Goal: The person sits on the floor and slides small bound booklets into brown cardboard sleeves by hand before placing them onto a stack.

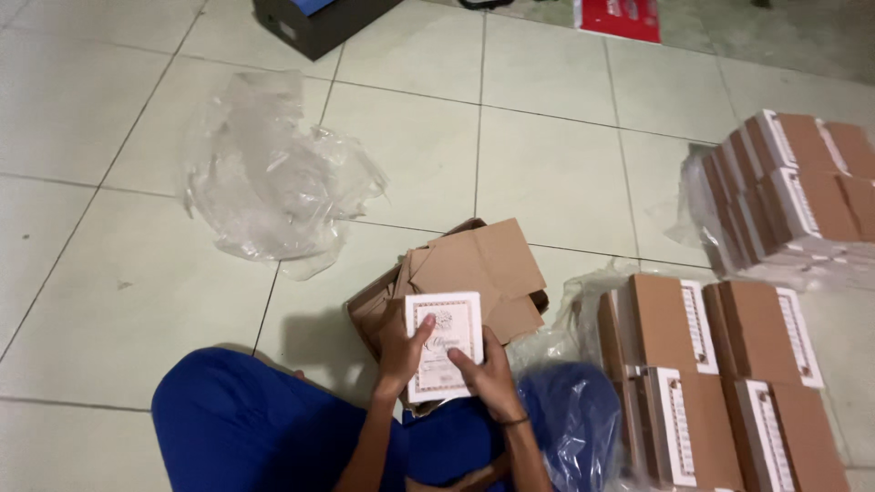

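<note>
I hold a white card (448,333) with an ornate printed border between both hands, over my lap. My left hand (404,351) grips its left edge, thumb on the face. My right hand (487,375) holds the lower right corner, with a dark band on that wrist. Just behind the card lies a loose heap of brown cardboard pieces (474,269) on the tiled floor. My legs in blue trousers (246,424) are folded below.
Crumpled clear plastic wrap (269,178) lies at the left. Stacks of brown and white card bundles (720,374) sit at my right, more in plastic (793,196) farther right. A dark box (314,23) and a red item (617,18) are at the far edge.
</note>
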